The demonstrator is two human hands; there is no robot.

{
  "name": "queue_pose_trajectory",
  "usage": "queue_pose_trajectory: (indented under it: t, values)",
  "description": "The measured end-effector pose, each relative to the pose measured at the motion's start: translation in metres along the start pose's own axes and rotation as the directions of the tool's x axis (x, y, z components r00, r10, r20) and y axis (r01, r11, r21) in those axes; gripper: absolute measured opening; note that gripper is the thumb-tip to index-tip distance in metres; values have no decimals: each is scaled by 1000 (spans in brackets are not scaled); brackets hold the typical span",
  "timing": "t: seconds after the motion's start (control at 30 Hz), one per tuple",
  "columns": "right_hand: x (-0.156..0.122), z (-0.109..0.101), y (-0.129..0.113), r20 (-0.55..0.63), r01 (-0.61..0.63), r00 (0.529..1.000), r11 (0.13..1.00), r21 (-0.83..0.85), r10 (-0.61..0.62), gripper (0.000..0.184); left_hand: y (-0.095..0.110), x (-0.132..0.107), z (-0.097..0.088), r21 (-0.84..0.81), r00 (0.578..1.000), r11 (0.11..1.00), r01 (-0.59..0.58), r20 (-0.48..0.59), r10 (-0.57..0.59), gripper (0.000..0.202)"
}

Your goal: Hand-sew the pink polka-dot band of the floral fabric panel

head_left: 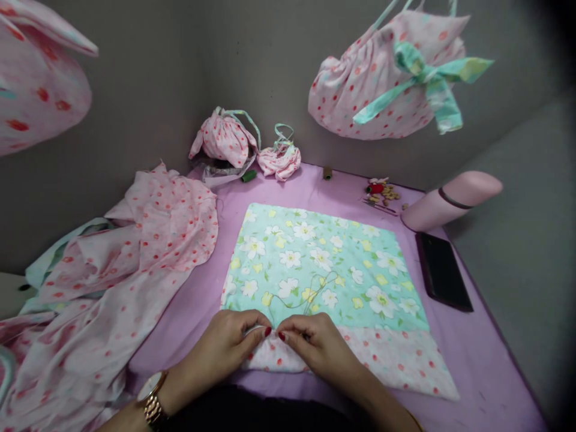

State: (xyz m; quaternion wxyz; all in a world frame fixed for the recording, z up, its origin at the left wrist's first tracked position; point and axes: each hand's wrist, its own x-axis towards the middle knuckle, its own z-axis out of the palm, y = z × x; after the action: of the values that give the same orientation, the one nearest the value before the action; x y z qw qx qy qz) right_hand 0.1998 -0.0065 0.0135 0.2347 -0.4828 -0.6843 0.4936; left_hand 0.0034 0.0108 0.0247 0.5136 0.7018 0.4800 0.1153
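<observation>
A fabric piece point(324, 258), mint green with white and yellow flowers and a pink dotted band point(391, 354) along its near edge, lies spread in front of me. My left hand point(234, 339) pinches it where the green meets the pink band. Close beside, my right hand point(315, 342) pinches the same seam, fingertips almost touching the left ones. A dark thread point(310, 294) loops over the green cloth from between my fingers. Any needle is hidden by my fingertips.
Crumpled pink dotted cloth point(175, 216) covers the left side. Drawstring bags point(227, 141) sit at the back, and a bow-tied bag point(382, 90) hangs above. A green spool point(249, 176), brown spool point(327, 173), red spool point(374, 188), pink bottle point(450, 201) and dark phone point(443, 270) lie around.
</observation>
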Motion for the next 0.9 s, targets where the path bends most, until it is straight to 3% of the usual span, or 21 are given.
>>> queue_pose_trajectory:
  t: [0.27, 0.53, 0.9]
  values:
    - [0, -7, 1, 58, -1, 998, 985, 171, -9, 19, 8, 2, -2, -376, 984, 916, 138, 155, -85, 29]
    - [1, -10, 5, 107, 38, 992, 972, 234, -64, 18, 7, 5, -1, -517, 967, 833, 196, 245, -75, 28]
    - [2, -7, -2, 86, 47, 994, 981, 191, -65, 19, 5, 4, 0, -572, 965, 795, 202, 253, -63, 31]
